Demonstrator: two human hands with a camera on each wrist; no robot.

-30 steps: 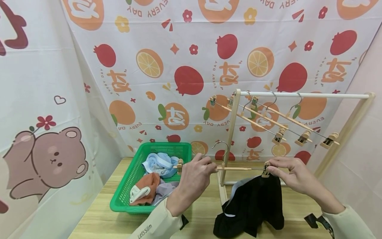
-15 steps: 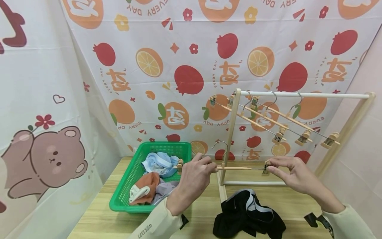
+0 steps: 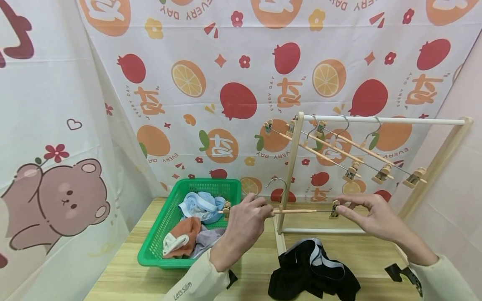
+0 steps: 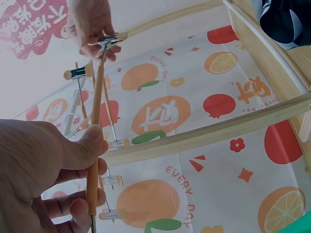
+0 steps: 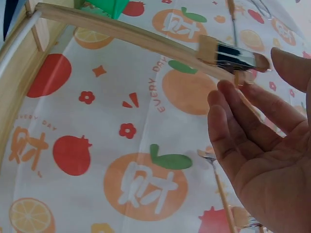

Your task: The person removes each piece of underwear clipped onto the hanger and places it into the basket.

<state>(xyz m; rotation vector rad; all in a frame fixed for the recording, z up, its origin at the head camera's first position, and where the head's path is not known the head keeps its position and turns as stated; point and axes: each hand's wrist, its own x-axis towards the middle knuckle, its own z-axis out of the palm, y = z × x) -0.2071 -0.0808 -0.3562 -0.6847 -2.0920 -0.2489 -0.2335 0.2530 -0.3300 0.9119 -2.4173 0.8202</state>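
Observation:
My left hand [image 3: 246, 223] grips the wooden bar of a clip hanger [image 3: 297, 212], thumb and fingers curled round it in the left wrist view. The hanger is level, its metal hook upward. My right hand [image 3: 370, 217] is at its right-end clip [image 3: 334, 210]. In the right wrist view a small gap shows between the thumb [image 5: 291, 68] and that clip [image 5: 233, 57], and the fingers are loosely bent beside it. Nothing hangs in the clip. Below lies a black garment [image 3: 301, 271] with a grey waistband, crumpled on the table.
A green basket [image 3: 150, 246] on the left holds blue, orange-brown and purple clothes. Behind the right hand stands a wooden rack [image 3: 291, 167] with a white rail [image 3: 406, 120]. Several clip hangers hang from it. Printed cloth [image 3: 226, 50] closes off the back.
The black garment has dropped from the right-end clip to the table. My right hand has since loosened and shifted slightly right. My left hand has kept its hold on the hanger.

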